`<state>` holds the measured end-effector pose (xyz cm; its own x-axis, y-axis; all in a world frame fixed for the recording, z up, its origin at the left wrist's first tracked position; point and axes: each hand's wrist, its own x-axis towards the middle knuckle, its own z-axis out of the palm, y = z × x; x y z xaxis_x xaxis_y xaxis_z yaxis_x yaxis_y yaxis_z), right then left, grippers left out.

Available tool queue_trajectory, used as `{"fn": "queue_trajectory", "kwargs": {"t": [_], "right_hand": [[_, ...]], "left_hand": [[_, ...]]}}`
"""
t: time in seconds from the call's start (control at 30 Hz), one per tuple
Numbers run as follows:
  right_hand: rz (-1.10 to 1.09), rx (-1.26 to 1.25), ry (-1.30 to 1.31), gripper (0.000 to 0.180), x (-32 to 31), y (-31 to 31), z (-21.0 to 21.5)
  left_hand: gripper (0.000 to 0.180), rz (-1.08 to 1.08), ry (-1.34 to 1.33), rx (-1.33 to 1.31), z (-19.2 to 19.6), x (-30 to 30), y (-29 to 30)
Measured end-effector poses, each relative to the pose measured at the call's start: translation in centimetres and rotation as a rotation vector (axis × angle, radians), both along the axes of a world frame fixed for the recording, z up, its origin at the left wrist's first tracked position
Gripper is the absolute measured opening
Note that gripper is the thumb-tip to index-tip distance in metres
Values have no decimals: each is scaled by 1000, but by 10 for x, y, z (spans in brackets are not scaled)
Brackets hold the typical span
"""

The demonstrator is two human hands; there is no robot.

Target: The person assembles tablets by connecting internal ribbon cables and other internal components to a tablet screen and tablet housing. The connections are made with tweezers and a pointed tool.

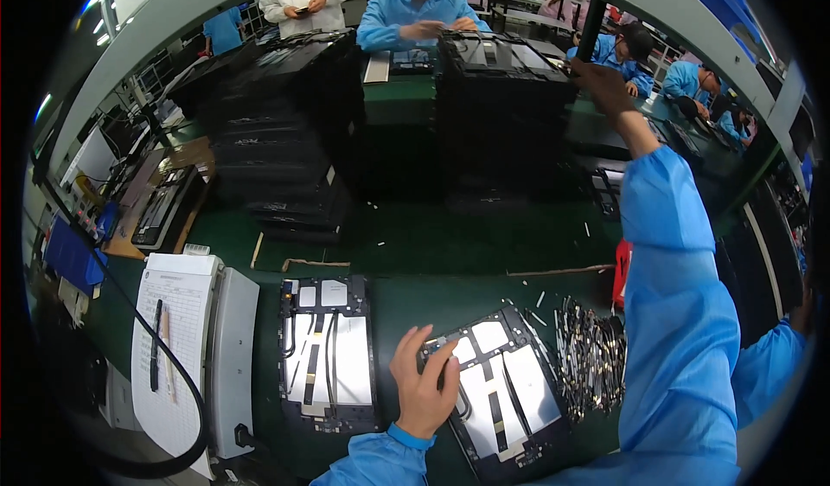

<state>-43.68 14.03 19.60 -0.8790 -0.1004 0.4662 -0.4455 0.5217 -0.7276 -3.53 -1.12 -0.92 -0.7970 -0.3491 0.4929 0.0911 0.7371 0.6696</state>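
blue sleeve (679,313) looms lower right, right hand (603,86) is a blur upper right so can't tell its grip, left hand's (424,389) loosely open at the tablet panel (508,399), lower centre, which i'd steady by its edges, off the ribbon cables (497,412).

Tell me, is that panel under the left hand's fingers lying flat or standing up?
Lying flat: the panel rests on the green table, silvery side up.

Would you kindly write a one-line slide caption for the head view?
Left hand at the corner of a silver-and-black electronic panel, right hand extended beside a tall black stack.
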Motion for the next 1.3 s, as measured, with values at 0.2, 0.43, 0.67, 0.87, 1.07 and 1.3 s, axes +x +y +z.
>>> {"fn": "queue_trajectory", "kwargs": {"t": [0.2, 0.43, 0.67, 0.87, 1.07, 1.3], "right_hand": [[409, 662, 5, 23, 196, 82, -64], [-38, 758, -342, 27, 323, 169, -167], [40, 307, -476, 18, 312, 183, -165], [30, 153, -474, 15, 321, 172, -162], [-41, 100, -478, 22, 329, 173, -149], [57, -271, -547, 18, 370, 135, -112]], "left_hand": [[24, 37, 26, 41, -2, 5, -2], [16, 41, 24, 150, 5, 4, 12], [16, -5, -58, 236, 20, 36, 44], [14, -71, -141, 437, 27, 60, 74], [15, -247, -201, 654, 45, 73, 95], [34, -485, -319, 842, 51, 61, 118]]}}
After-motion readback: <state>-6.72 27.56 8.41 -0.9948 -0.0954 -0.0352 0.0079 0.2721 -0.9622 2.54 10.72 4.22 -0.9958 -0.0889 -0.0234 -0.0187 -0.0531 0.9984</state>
